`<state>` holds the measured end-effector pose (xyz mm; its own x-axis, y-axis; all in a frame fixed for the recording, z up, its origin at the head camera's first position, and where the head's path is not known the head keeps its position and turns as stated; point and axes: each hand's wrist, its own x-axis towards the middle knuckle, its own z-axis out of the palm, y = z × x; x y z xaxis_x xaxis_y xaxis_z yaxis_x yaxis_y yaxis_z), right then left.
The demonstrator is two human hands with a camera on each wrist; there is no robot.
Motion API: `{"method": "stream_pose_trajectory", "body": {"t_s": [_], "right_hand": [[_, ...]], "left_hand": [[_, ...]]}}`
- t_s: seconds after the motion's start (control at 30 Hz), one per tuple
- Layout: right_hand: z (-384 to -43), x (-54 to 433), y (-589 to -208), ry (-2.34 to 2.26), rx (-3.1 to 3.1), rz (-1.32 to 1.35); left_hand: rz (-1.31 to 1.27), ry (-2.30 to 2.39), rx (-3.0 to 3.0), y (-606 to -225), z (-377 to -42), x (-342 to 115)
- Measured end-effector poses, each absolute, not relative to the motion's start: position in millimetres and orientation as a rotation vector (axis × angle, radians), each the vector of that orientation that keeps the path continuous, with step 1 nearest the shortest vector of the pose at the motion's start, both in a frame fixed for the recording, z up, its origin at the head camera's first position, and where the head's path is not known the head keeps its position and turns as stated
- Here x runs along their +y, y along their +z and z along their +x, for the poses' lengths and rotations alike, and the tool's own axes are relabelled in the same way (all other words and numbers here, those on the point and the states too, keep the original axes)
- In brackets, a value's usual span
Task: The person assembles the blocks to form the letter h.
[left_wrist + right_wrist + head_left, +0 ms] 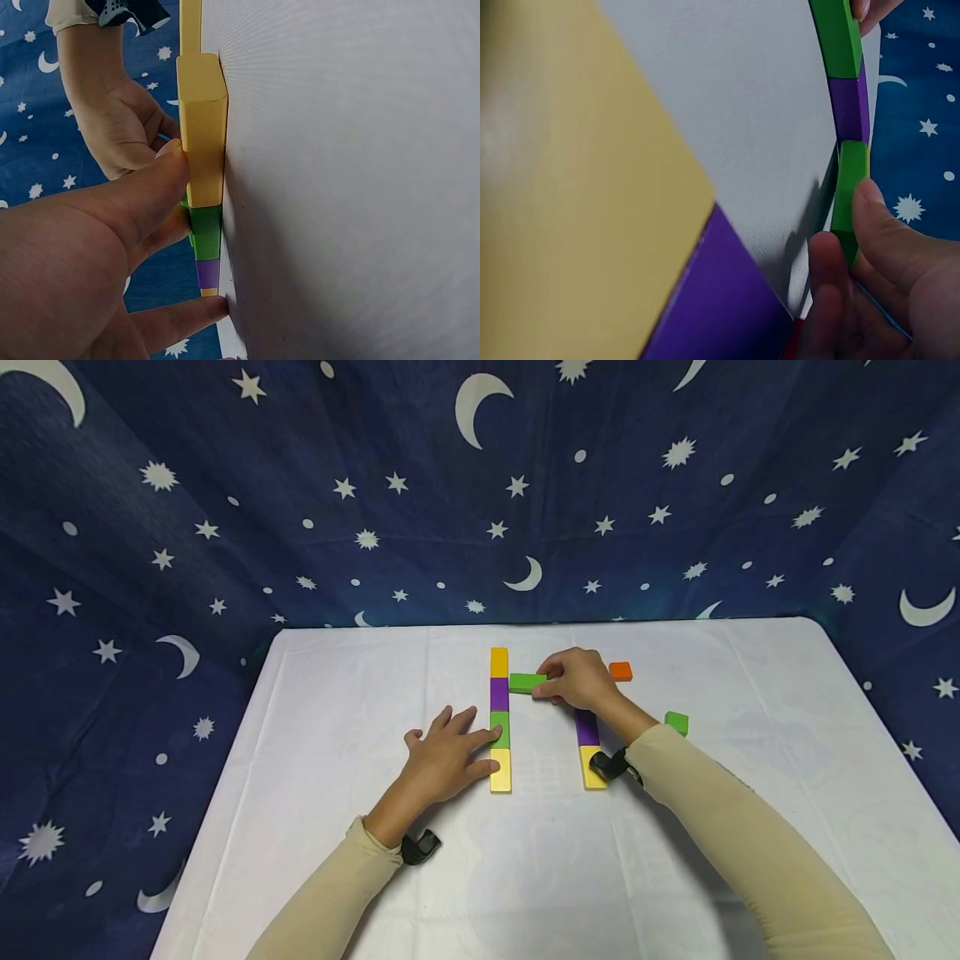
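A column of end-to-end blocks lies on the table: a yellow-orange block [499, 662], a purple block [499, 694], a green block [499, 723] and a pale yellow block [501, 777]. My left hand [444, 757] has its fingers spread, with thumb and index finger touching the pale yellow and green blocks. Between finger and thumb, my right hand [581, 681] pinches another green block [847, 195], whose far end meets the column beside the purple block. Beneath the right arm runs a second column with a purple block [588, 728] and a yellow block [590, 781]; the hand hides its upper part.
An orange block [620, 672] and a small green block [677, 723] lie loose to the right. The white-covered table [360, 677] ends at a dark blue curtain [420, 527] with moons and stars. Each wrist wears a black camera strap.
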<state>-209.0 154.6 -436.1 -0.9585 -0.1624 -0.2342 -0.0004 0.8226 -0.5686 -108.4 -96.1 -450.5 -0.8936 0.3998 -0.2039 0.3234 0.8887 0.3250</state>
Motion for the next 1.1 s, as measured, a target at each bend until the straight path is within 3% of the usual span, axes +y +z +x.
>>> {"method": "stream_pose_trajectory", "body": {"t_s": [0.47,1.1], "right_hand": [[-213,160,-438,-0.824,2.721,-0.181],[-214,165,-438,-1.155,2.401,0.122]], "left_hand": [[0.558,0.42,2.804,-450,-107,-96],[0.565,0.413,2.809,-453,-108,-97]]}}
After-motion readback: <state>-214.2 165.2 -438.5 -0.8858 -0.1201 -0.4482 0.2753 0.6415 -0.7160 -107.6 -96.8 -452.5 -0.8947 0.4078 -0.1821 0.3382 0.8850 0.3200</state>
